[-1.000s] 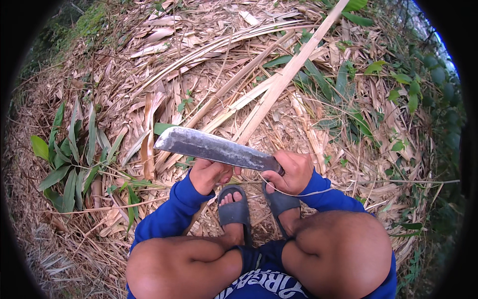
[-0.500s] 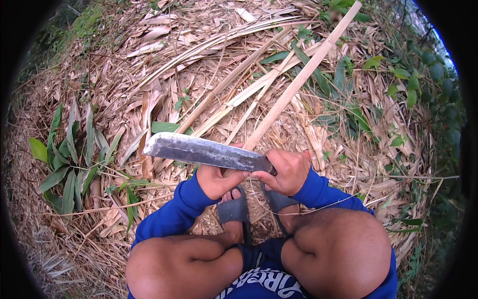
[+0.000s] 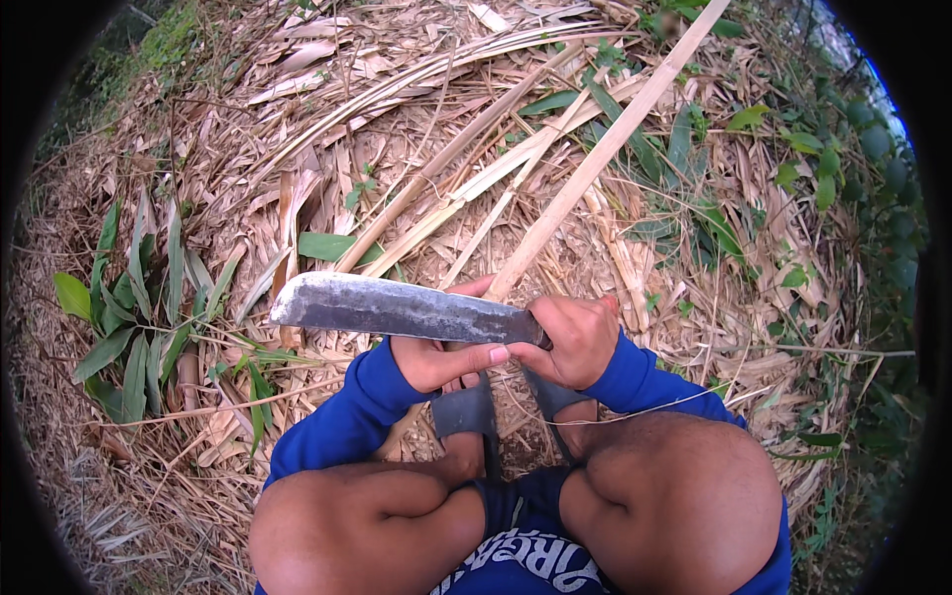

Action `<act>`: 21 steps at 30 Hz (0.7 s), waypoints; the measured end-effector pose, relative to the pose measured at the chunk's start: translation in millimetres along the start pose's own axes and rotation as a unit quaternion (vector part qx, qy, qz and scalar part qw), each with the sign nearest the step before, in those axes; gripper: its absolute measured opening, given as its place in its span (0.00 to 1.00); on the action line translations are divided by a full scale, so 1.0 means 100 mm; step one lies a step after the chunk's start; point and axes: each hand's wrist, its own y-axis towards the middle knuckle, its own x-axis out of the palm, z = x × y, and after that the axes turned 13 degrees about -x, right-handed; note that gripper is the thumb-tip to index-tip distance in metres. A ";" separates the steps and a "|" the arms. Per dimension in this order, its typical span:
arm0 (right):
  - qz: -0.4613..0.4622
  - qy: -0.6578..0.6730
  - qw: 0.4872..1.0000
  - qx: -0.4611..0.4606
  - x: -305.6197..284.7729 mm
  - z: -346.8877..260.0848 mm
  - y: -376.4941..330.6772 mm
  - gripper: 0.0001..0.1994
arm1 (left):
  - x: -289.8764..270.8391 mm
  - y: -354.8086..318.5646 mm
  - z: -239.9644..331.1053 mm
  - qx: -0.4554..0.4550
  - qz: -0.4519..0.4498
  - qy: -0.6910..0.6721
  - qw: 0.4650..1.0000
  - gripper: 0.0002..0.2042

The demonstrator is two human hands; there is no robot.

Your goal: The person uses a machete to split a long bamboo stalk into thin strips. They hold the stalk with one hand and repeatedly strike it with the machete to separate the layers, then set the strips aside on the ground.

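The machete blade (image 3: 397, 309) is showing dull grey steel mottled with darker, rust-brown patches and a paler streak along its edge. The bamboo strip (image 3: 595, 164) is looking pale tan against the straw-coloured dry leaf litter (image 3: 297, 129), which green leaves (image 3: 129, 307) are breaking up. The sleeves (image 3: 347, 416) are showing bright blue, and the sandal straps (image 3: 461, 412) dark grey.

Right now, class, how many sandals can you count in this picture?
2: one dark sandal below the left hand, another sandal under the right hand. Knees hide part of both.
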 end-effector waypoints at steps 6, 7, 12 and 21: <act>-0.002 -0.021 1.000 0.020 -0.02 -0.04 0.00 0.21 | 0.05 0.10 -0.15 0.048 0.017 0.008 0.999 0.37; -0.003 -0.027 0.999 0.024 -0.02 -0.04 0.00 0.21 | 0.06 0.10 -0.14 0.040 0.022 0.009 0.999 0.38; -0.015 -0.045 0.998 0.049 0.00 -0.03 -0.02 0.21 | 0.09 0.14 -0.16 0.024 0.054 0.005 0.998 0.37; 0.049 -0.052 0.991 0.112 0.02 0.05 -0.03 0.23 | 0.14 0.22 -0.12 0.014 0.048 -0.035 0.998 0.24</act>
